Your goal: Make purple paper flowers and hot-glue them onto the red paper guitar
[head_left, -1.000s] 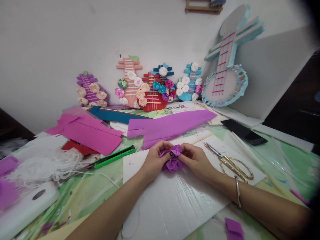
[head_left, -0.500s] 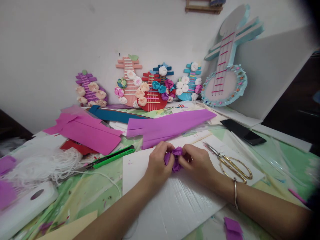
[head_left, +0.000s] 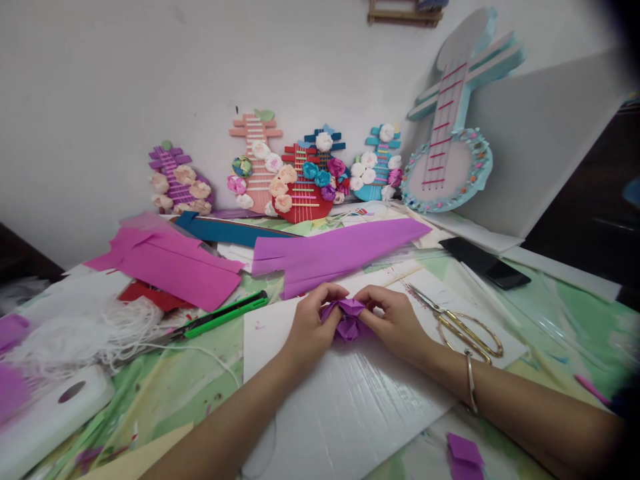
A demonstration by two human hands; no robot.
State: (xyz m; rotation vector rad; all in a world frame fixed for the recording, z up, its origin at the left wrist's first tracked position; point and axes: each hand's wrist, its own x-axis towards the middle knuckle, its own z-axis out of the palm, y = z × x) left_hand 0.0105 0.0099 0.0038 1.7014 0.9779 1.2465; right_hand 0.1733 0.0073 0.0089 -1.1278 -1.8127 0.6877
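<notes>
Between my two hands is a purple crepe-paper flower (head_left: 349, 321), its petals crumpled and folded. My left hand (head_left: 316, 320) pinches its left side with thumb and fingers. On the opposite side my right hand (head_left: 393, 317), with a bangle on the wrist, grips the petals between thumb and fingertips. Both hands are just above a white board (head_left: 350, 413). Gold-handled scissors (head_left: 457, 325) lie to the right of my right hand. A sheet of purple crepe paper (head_left: 330, 257) is spread beyond my hands.
Left of the board are a green utility knife (head_left: 227, 315), tangled white string (head_left: 95, 330) and pink paper (head_left: 175, 260). A black phone (head_left: 485, 262) lies at right. Flower-decorated paper instruments, including a red one (head_left: 303, 193), lean on the wall. A purple paper piece (head_left: 464, 453) lies near the front.
The flower's petals are now spread wider and face up more between my fingers. My right hand has shifted its hold, with the thumb stretched along the petals.
</notes>
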